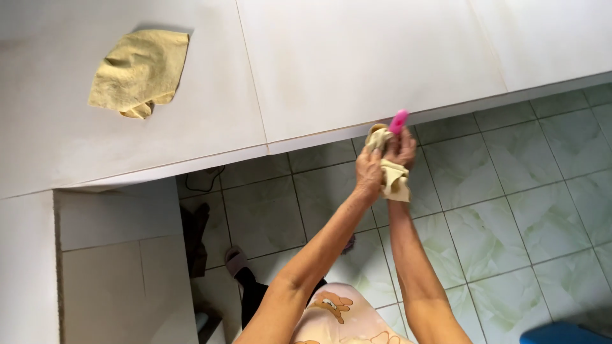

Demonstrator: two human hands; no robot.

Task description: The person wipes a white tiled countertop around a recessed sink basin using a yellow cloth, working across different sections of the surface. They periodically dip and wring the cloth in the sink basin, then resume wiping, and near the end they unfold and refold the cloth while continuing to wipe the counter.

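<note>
Both hands meet just in front of the white tiled counter's edge (319,137), over the floor. My left hand (368,173) grips a small pale-yellow cloth (394,180) wrapped around a pink-handled object. My right hand (403,150) holds that pink object (399,121), whose tip sticks up above the fingers; the rest is hidden by cloth and hands. A second, larger yellow cloth (139,73) lies crumpled on the counter at the far left, well away from both hands.
The counter top (357,57) fills the upper view. Below it is a pale green tiled floor (510,191). A slippered foot (237,260) shows near a white tiled side wall (115,267). A blue object (561,333) sits at the bottom right corner.
</note>
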